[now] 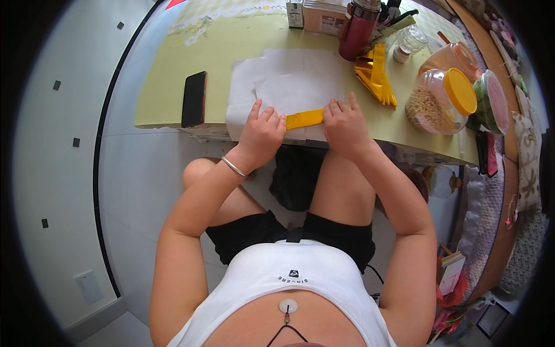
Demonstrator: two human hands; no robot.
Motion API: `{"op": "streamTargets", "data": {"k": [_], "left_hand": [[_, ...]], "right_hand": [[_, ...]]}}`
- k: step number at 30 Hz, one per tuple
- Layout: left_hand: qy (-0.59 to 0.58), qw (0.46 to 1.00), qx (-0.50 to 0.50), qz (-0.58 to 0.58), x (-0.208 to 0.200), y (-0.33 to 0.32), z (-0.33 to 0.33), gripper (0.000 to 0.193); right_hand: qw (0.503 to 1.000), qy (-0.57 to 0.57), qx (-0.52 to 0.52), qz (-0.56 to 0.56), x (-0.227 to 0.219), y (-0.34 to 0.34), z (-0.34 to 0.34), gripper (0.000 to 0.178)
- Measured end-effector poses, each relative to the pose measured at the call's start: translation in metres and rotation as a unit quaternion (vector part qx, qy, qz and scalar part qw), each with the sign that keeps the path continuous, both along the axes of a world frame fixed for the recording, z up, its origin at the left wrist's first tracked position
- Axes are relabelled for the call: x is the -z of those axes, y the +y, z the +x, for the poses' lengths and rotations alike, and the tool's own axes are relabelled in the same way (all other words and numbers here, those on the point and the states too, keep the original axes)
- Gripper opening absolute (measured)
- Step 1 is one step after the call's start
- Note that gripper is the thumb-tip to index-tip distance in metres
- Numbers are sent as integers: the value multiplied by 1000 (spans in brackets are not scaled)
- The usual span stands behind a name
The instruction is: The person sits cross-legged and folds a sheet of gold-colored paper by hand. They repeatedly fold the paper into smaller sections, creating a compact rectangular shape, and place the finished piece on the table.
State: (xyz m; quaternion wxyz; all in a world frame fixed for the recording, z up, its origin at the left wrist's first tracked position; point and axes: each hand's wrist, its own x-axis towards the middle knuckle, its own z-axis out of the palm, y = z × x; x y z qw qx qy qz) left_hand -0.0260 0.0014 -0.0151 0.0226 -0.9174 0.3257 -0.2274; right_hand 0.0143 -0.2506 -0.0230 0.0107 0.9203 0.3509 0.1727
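Observation:
A flat strip of shiny gold foil paper (pixel 304 119) stretches between my two hands over the near edge of the table. My left hand (pixel 263 134) pinches its left end, and my right hand (pixel 346 127) grips the right end. Under the strip lie overlapping white paper sheets (pixel 300 75), which hang slightly over the table's front edge. To the right of the sheets is a bundle of more gold foil strips (pixel 377 78), fanned out at the near end. What my fingertips do beneath the strip is hidden.
A black phone (pixel 195 99) lies on the left of the table (pixel 162 87). At the back right stand a dark red thermos (pixel 358 32), cardboard boxes (pixel 324 16) and a glass jar (pixel 412 39). A yellow-lidded jar of grains (pixel 440 101) sits near the right edge, beside other containers.

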Motion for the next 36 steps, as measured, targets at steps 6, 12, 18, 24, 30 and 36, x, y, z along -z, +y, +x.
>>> {"op": "streamTargets", "data": {"k": [6,12,18,24,30,36], "left_hand": [[50,998,-1,-25,-9,5,7,17],[107,991,-47,-59,-26,-10,9,8],[84,995,-35,-36,-18,-20,21,12],[63,993,-24,-95,-11,14,29,7],[102,981,-157,-55,-29,22,28,74],[14,992,-20,-120,-36,-34,25,41]], "right_hand": [[992,-34,-25,118,-1,17,-3,29],[987,-44,-40,151,13,19,8,17],[984,-39,-51,167,5,19,8,11],[954,-33,-31,297,11,-18,16,9],[964,-98,-16,246,-5,-22,13,12],[981,-94,-24,171,-24,33,-9,15]]}}
